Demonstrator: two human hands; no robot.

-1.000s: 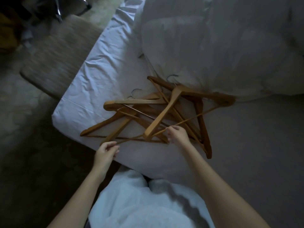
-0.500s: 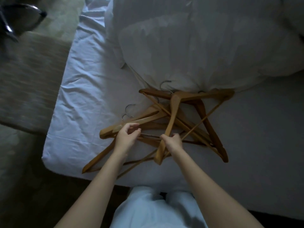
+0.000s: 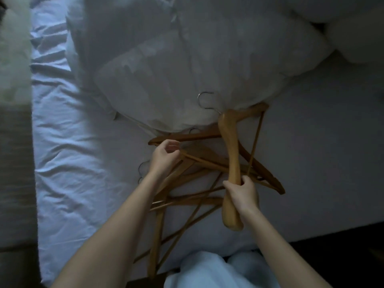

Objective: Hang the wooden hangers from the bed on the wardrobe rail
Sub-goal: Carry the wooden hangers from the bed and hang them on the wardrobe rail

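Observation:
Several wooden hangers (image 3: 199, 163) lie tangled in a pile on the white bed sheet (image 3: 68, 163), near the bed's front edge. My right hand (image 3: 242, 192) grips the arm of the top light-wood hanger (image 3: 229, 146), whose metal hook (image 3: 204, 100) points up toward the duvet. My left hand (image 3: 164, 156) has its fingers curled over the left end of another hanger in the pile; the exact grip is hard to see in the dim light. Some hanger ends jut past the bed edge toward my legs.
A bulky white duvet (image 3: 187, 59) covers the far part of the bed and touches the hangers' upper ends. A grey rug (image 3: 14, 163) lies on the floor to the left. Dark floor shows at the lower right.
My right hand has pulled the top hanger nearer and turned it more upright. My left hand moved right, deeper into the pile. The view came closer to the bed.

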